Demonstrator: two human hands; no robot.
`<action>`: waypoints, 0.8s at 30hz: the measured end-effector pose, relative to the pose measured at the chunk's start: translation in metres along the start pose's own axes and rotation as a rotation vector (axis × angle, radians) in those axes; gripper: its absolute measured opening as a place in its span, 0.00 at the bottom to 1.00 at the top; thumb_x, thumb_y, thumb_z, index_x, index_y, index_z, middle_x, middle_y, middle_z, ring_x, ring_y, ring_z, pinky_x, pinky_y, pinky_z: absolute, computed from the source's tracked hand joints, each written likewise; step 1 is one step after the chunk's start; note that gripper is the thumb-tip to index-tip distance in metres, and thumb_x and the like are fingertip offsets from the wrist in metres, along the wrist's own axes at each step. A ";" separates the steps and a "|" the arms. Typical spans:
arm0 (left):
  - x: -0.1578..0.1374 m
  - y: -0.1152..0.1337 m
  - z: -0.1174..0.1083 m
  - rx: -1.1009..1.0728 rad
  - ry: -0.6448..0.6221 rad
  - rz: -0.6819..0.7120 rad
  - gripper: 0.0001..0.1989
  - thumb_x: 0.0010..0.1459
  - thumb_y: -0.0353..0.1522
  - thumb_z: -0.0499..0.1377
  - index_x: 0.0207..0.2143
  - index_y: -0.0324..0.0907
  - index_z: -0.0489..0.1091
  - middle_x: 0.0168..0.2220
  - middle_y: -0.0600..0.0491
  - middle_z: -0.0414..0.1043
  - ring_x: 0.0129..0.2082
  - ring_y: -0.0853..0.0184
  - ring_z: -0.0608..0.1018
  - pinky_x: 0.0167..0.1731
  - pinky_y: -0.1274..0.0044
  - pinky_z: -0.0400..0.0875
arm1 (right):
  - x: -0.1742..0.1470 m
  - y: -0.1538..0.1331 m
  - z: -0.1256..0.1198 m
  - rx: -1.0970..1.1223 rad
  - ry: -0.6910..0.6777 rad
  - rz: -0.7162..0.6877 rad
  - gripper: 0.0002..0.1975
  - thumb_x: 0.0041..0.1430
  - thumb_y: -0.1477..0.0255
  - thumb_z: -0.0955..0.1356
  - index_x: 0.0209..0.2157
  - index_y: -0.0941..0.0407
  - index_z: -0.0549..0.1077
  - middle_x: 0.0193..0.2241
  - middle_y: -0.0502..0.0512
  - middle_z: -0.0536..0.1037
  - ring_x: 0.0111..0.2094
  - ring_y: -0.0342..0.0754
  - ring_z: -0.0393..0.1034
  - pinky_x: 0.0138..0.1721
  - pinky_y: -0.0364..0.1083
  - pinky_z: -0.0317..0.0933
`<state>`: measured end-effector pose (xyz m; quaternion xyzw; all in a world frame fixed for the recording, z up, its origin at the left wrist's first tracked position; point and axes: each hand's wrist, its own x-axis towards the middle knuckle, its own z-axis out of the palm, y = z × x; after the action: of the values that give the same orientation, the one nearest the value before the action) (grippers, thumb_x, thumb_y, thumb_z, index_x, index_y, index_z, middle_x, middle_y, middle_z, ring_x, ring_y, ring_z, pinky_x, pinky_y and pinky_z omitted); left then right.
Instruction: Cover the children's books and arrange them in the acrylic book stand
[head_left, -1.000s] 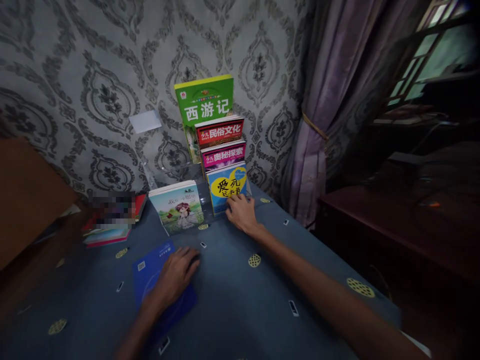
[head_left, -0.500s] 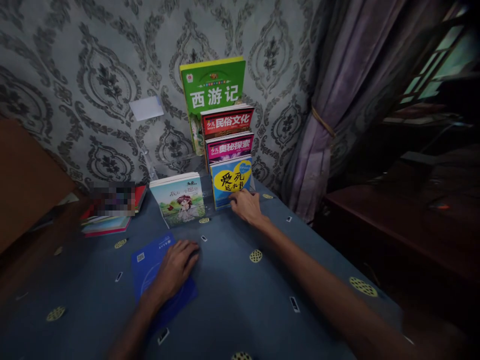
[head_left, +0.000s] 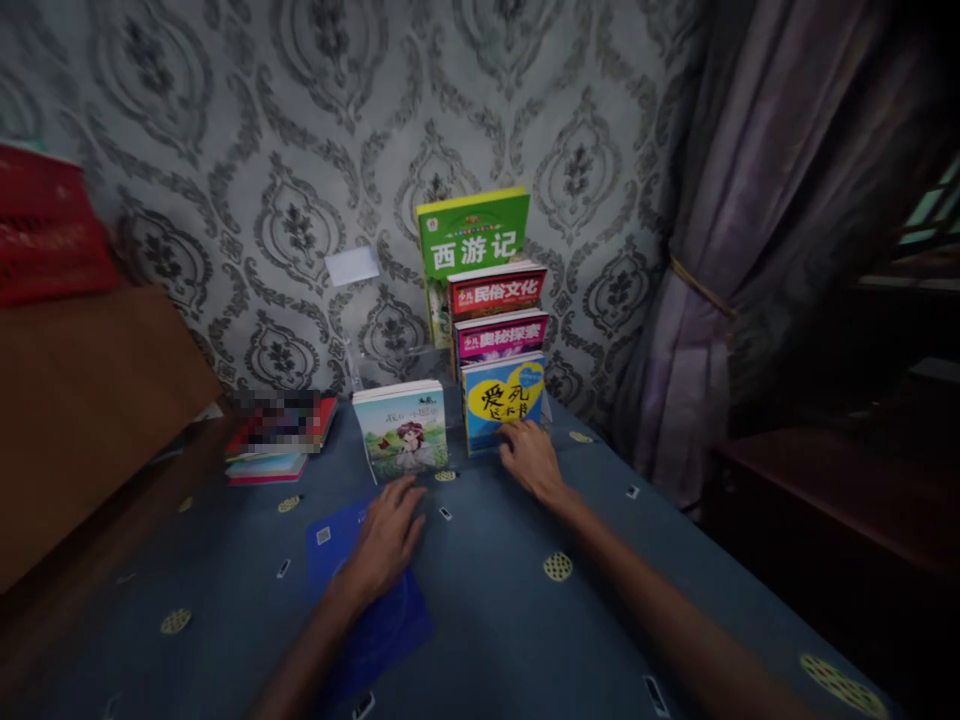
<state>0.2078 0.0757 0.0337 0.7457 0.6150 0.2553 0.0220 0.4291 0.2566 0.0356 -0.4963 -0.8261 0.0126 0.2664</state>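
Note:
My right hand (head_left: 531,460) rests its bent fingertips against the lower front of a blue book with a yellow heart (head_left: 502,400); it does not grip the book. My left hand (head_left: 388,530) is open, fingers loosely spread, above a dark blue booklet (head_left: 334,545) lying flat. Its fingertips are close below a pale picture book (head_left: 405,430) that stands upright; whether they touch it I cannot tell. Behind the blue book rise a purple-covered book (head_left: 502,338), a red-covered book (head_left: 499,290) and a tall green book (head_left: 476,235), in steps on a clear stand.
A small pile of books (head_left: 270,465) lies at the left, beside a brown cardboard box (head_left: 97,400) with a red bag (head_left: 52,225) on it. A white card (head_left: 352,265) stands up near the wall. To the right hangs a tied curtain (head_left: 697,330), past the edge of the blue tablecloth (head_left: 495,640).
The view has swung left and up. My left hand has moved forward over the booklet, nearer the pale picture book. My right hand stays at the blue book's front.

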 end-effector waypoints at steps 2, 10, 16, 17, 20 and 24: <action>0.013 -0.009 -0.004 0.068 0.134 -0.002 0.19 0.65 0.30 0.49 0.57 0.43 0.65 0.62 0.44 0.62 0.64 0.57 0.64 0.60 0.61 0.63 | 0.001 0.005 0.009 0.055 0.062 -0.020 0.16 0.56 0.78 0.62 0.41 0.57 0.78 0.41 0.60 0.78 0.45 0.55 0.66 0.47 0.51 0.58; 0.031 -0.029 -0.009 0.160 0.233 -0.018 0.21 0.64 0.27 0.48 0.59 0.44 0.63 0.57 0.45 0.68 0.58 0.58 0.69 0.56 0.62 0.67 | -0.003 0.021 0.029 0.490 0.328 -0.059 0.18 0.52 0.77 0.60 0.35 0.53 0.80 0.37 0.56 0.79 0.44 0.55 0.70 0.50 0.56 0.63; 0.028 -0.037 -0.001 0.142 0.256 -0.052 0.22 0.65 0.28 0.47 0.59 0.45 0.63 0.57 0.45 0.69 0.57 0.57 0.70 0.54 0.60 0.68 | -0.009 0.020 0.030 0.581 0.445 -0.068 0.14 0.53 0.76 0.61 0.29 0.53 0.79 0.38 0.58 0.81 0.45 0.55 0.72 0.51 0.58 0.65; 0.028 -0.038 0.000 0.135 0.260 -0.047 0.22 0.65 0.29 0.47 0.59 0.45 0.63 0.57 0.45 0.69 0.57 0.56 0.71 0.54 0.60 0.68 | -0.010 0.019 0.029 0.571 0.458 -0.077 0.14 0.53 0.76 0.61 0.30 0.53 0.79 0.39 0.59 0.81 0.46 0.56 0.72 0.51 0.59 0.65; 0.028 -0.043 0.002 0.115 0.287 -0.027 0.21 0.64 0.29 0.47 0.58 0.45 0.64 0.55 0.45 0.70 0.56 0.56 0.72 0.54 0.60 0.69 | -0.012 0.015 0.026 0.529 0.461 -0.107 0.16 0.53 0.77 0.61 0.36 0.53 0.79 0.41 0.59 0.80 0.47 0.56 0.71 0.53 0.59 0.64; 0.026 -0.044 0.004 0.079 0.312 -0.026 0.19 0.64 0.31 0.48 0.55 0.46 0.67 0.53 0.46 0.72 0.54 0.56 0.73 0.54 0.59 0.70 | -0.013 0.010 0.026 0.508 0.473 -0.109 0.18 0.54 0.78 0.61 0.40 0.53 0.79 0.41 0.59 0.79 0.47 0.56 0.70 0.53 0.59 0.64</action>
<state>0.1721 0.1117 0.0243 0.6892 0.6303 0.3432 -0.0998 0.4306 0.2568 0.0050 -0.3585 -0.7373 0.0883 0.5658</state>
